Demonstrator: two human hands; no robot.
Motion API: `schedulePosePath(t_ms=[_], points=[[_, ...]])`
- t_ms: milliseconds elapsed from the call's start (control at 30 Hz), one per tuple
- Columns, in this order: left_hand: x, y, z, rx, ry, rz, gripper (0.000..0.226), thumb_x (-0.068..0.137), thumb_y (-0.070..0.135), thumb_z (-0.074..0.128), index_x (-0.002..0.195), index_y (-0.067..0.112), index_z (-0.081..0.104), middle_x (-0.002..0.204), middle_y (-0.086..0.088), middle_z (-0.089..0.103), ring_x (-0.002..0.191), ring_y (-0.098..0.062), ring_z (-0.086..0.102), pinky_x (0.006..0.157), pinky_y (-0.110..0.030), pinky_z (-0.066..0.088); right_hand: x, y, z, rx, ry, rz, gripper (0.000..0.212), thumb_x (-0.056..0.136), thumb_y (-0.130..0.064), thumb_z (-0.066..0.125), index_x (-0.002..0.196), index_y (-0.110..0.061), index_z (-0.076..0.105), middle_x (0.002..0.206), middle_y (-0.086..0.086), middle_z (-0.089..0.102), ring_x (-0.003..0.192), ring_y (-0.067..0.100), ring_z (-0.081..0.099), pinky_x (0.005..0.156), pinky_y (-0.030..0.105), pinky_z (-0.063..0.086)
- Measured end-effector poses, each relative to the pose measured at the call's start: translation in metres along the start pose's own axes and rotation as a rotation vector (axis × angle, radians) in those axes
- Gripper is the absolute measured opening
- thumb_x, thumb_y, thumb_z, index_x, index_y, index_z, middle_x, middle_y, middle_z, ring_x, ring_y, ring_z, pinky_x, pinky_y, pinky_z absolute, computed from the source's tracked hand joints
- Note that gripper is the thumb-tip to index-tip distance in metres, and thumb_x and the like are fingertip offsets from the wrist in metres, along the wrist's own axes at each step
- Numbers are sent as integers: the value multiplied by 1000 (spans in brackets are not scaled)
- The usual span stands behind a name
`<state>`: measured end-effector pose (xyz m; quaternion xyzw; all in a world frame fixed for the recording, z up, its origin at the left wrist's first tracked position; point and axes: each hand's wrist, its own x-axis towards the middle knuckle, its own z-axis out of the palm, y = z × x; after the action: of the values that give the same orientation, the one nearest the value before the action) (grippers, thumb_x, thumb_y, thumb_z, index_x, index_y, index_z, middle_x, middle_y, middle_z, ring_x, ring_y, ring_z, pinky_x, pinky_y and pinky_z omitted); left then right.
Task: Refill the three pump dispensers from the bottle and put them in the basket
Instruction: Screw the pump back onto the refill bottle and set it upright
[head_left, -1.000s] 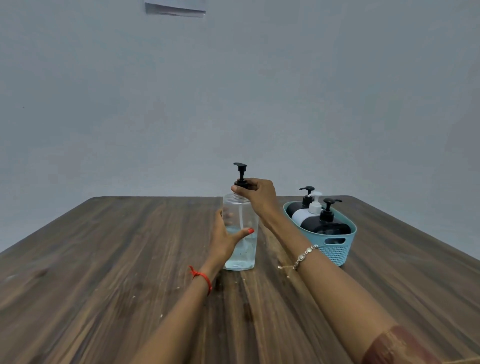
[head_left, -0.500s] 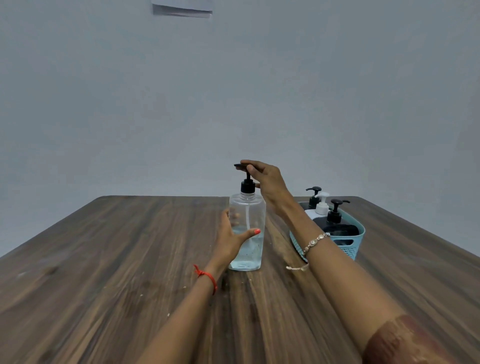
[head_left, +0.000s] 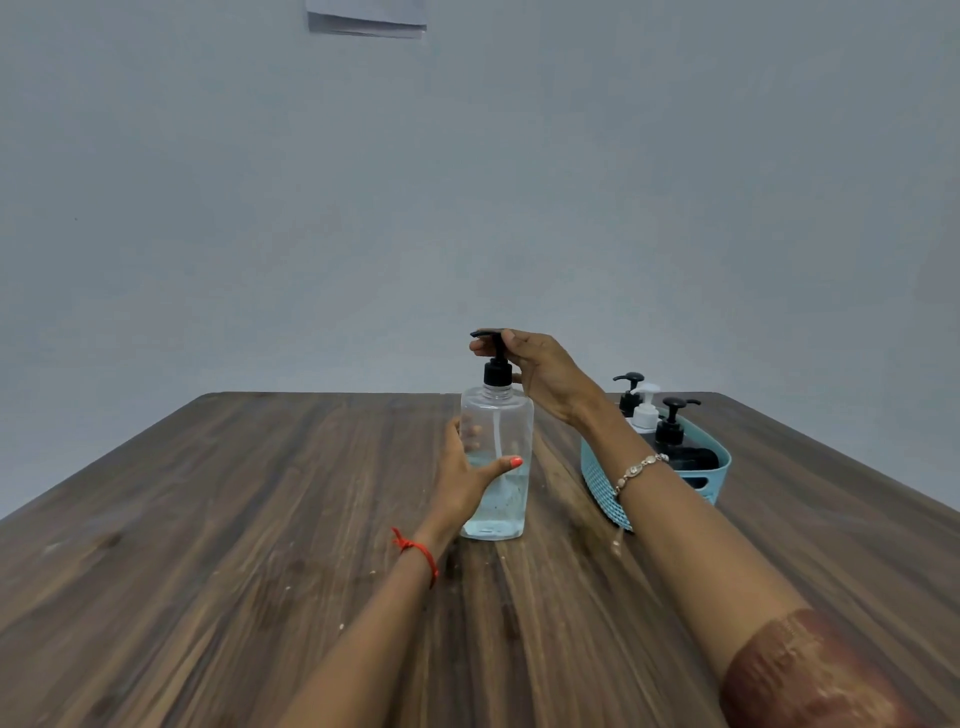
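On the wooden table (head_left: 208, 519), just in front of us and a little right of its middle, the clear bottle (head_left: 511, 431) stood upright, and we saw pale bluish liquid filling roughly its lower half. Our left hand (head_left: 462, 486) gripped the bottle's body at about the level of the liquid: the thumb lay across the front face, its nail painted orange, and the fingers curled round the far side, where they showed dimly through the plastic. Our right hand (head_left: 543, 374) reached over from the right and held the black pump head (head_left: 485, 335) at the top of the bottle, with the fingers bent over its flat top and the thumb tip tucked under the spout, which pointed left. The black collar under the pump sat down on the bottle's neck. To the right of the bottle, near it but not touching, the light blue basket (head_left: 597, 483) rested on the table, partly hidden behind our right forearm. Three pump dispensers stood inside it: a black one at the back (head_left: 629, 389), a white one (head_left: 645, 410) in the middle, and another black one (head_left: 675, 436) nearest us. A red thread (head_left: 415, 551) circled the left wrist, a pale beaded bracelet (head_left: 636, 470) hung on the right, and a patterned reddish-brown sleeve (head_left: 810, 675) covered the right upper arm. High on the grey wall, a white sheet of paper (head_left: 366, 21) showed.
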<state>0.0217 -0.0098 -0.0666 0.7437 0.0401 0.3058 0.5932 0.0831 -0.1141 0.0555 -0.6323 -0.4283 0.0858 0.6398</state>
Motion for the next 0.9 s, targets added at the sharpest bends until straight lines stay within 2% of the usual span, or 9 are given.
schedulePosePath(t_ms=[100,200,300,400,533,633,800,833,900], points=[[0,1,0,-18,-25,-7,79,68,25,81,131,19,33,124,1,49,112,-15,51,93,-31,47,-10,6,-1,-60,163,12,28,94,-32,50,113,-15,64,117,2,65,116,16,55,91,38,42],[-2,9,-4,-50,-73,-18,73,74,16,77,131,15,32,118,3,51,106,-12,53,85,-23,49,-29,18,6,-20,297,73,39,89,-36,59,118,-10,61,122,7,63,107,13,58,92,35,45],[-5,8,-8,-34,-112,-17,81,76,23,75,139,14,25,133,-5,47,121,-20,50,99,-39,46,-50,39,13,-97,299,159,63,77,-60,61,124,-19,56,122,-5,61,109,10,58,97,34,46],[-19,3,-9,-8,-117,-50,96,71,47,70,146,26,12,146,-6,37,130,-23,44,106,-46,40,-69,51,24,-129,226,182,21,92,-34,56,111,-28,57,106,-10,65,91,-2,64,82,23,53],[-39,1,-7,-24,-87,-25,65,93,22,53,147,16,17,145,-10,40,130,-25,44,109,-47,37,-88,56,38,-135,242,189,35,94,-17,53,129,-12,48,125,10,59,113,22,58,95,32,48],[-43,1,-8,18,-23,5,56,94,19,44,146,11,24,147,-13,37,134,-27,40,110,-48,35,-101,49,46,-247,280,208,40,96,-20,50,134,-12,44,130,6,56,119,20,54,80,18,43],[-61,24,-8,47,93,26,37,93,-2,46,129,-1,49,117,-17,62,106,-29,61,89,-37,50,-116,41,52,-295,357,197,36,95,-19,50,130,-11,47,125,6,59,112,21,56,61,0,40],[-65,27,-7,58,101,36,36,92,-2,47,128,-2,50,115,-17,63,104,-29,62,89,-38,51,-120,39,52,-282,366,196,36,94,-17,51,129,-10,49,123,7,60,112,21,57,68,3,43],[-73,35,-5,64,113,62,33,91,-1,50,124,-3,54,109,-16,66,101,-28,64,86,-40,53,-128,32,50,-259,392,180,34,93,-15,53,126,-8,51,121,9,61,113,24,57,86,23,47]])
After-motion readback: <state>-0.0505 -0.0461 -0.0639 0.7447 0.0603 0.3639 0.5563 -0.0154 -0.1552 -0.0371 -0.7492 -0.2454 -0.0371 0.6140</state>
